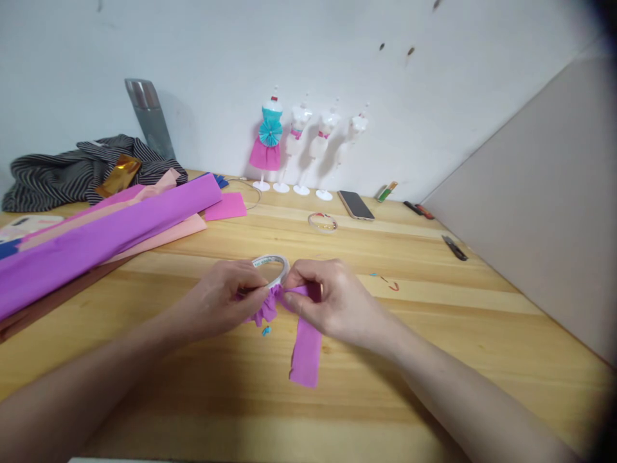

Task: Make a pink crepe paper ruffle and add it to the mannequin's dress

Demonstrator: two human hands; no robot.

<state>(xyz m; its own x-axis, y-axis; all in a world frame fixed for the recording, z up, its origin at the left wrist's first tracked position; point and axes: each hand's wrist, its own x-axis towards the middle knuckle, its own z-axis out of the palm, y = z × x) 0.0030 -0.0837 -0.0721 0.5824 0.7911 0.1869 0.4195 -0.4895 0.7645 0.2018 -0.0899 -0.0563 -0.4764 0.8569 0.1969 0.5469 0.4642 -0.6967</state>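
Observation:
A purple crepe paper strip (306,350) is pinched between my two hands above the wooden table. My left hand (224,299) grips its gathered, ruffled end, thumb and forefinger pressed together. My right hand (332,299) pinches the flat part, and the loose tail hangs down beneath it. Right behind the fingers is a roll of tape (284,260) with a white ring; the ruffled paper meets its near edge, though the fingers partly cover the contact. Below the ruffles a small blue paper scrap (267,330) lies on the table.
Rolled purple crepe paper (120,225) and a striped cloth (53,177) lie at left, by a grey bottle (153,119). Several small mannequins (270,135) stand along the wall. A phone (355,205), another tape ring (322,222) and a utility knife (454,247) lie farther right.

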